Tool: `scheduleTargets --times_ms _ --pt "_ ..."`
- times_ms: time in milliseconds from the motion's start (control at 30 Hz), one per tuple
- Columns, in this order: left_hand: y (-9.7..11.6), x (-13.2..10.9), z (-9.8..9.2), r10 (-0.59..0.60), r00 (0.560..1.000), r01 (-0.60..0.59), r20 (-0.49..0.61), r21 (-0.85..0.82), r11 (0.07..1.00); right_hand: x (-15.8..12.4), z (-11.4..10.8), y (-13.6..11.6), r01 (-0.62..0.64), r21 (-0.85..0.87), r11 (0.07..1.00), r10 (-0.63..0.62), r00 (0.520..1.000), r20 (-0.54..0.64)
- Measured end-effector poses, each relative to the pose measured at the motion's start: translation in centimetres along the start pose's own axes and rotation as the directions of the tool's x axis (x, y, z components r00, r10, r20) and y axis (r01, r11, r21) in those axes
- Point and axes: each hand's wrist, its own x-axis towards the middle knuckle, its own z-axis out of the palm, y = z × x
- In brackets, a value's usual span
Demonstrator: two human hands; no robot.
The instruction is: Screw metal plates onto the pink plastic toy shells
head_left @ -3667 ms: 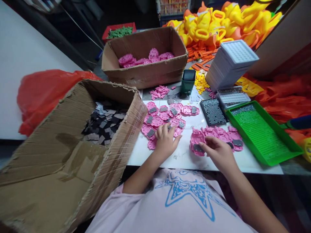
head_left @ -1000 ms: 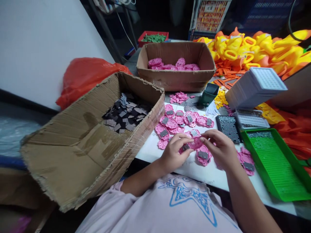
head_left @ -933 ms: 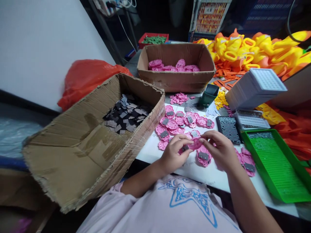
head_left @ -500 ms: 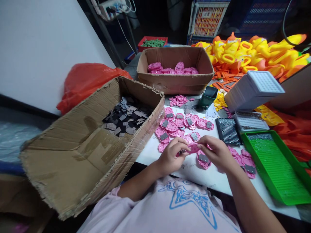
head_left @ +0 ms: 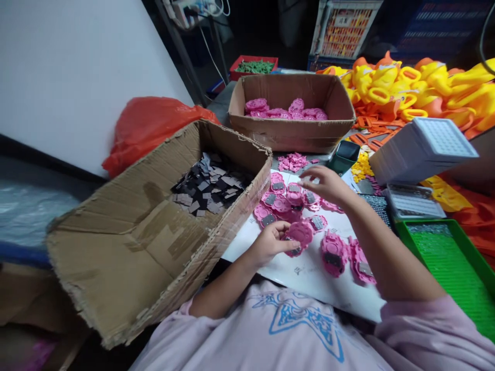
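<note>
My left hand (head_left: 274,243) pinches a round pink plastic casing (head_left: 302,233) with a scalloped rim, held just over the white work surface (head_left: 296,278). A dark grey patch shows on the casing under my thumb. My right hand (head_left: 327,184) reaches out farther, its fingers bent and apart, with nothing visible in them. Below and beside it lie several pink casings (head_left: 281,205) with grey rectangular pieces on them. Two more casings (head_left: 334,253) rest nearer me, under my right forearm. A heap of small pink parts (head_left: 293,162) lies just beyond my right hand.
A large cardboard box (head_left: 154,257) with dark grey squares (head_left: 211,188) stands left. Behind is another cardboard box (head_left: 294,133) of pink casings. To the right are a dark green cup (head_left: 344,157), white stacked trays (head_left: 421,147), a green tray (head_left: 452,273) and yellow toys (head_left: 410,87).
My right hand has let go of the pink casing and moved away from me toward the small pink parts. My left hand keeps the casing, now tilted face-up. The view has shifted slightly.
</note>
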Motion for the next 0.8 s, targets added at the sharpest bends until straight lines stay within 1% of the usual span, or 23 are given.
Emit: scheduleTargets --times_ms 33,100,200,333,467,567,633,700,800 --pt "0.1 0.0 -0.1 -0.006 1.000 0.005 -0.021 -0.047 0.999 1.8 0.1 0.6 -0.037 -0.070 0.997 0.035 0.999 -0.031" --pt "0.3 -0.2 -0.4 -0.026 0.999 0.022 -0.034 -0.115 0.993 4.7 0.6 1.6 -0.110 -0.188 0.976 0.104 0.994 -0.044" --pt "0.7 -0.3 -0.9 -0.065 0.997 0.056 -0.047 -0.163 0.985 7.4 2.1 2.8 -0.198 -0.319 0.927 0.201 0.979 -0.022" --pt "1.1 -0.3 -1.2 -0.095 0.989 0.073 -0.115 -0.184 0.980 9.0 3.9 3.6 -0.293 -0.416 0.861 0.309 0.951 -0.030" --pt "1.3 -0.3 -1.2 -0.122 0.991 0.108 -0.061 -0.188 0.976 9.6 4.6 3.6 -0.351 -0.414 0.840 0.356 0.932 -0.068" --pt "1.4 -0.4 -1.0 -0.124 0.990 0.110 -0.066 -0.186 0.976 9.3 4.3 3.0 -0.351 -0.350 0.868 0.347 0.935 -0.077" --pt "1.5 -0.5 -0.8 -0.118 0.989 0.098 -0.094 -0.196 0.976 8.2 3.9 2.4 -0.332 -0.278 0.901 0.322 0.943 -0.083" --pt "1.7 -0.7 -0.6 -0.100 0.990 0.079 -0.100 -0.192 0.978 6.2 3.4 1.6 -0.297 -0.174 0.939 0.285 0.954 -0.088" --pt "1.6 -1.0 -0.3 -0.064 0.996 0.053 -0.055 -0.178 0.983 1.0 3.1 0.3 -0.211 0.042 0.977 0.214 0.972 -0.094"
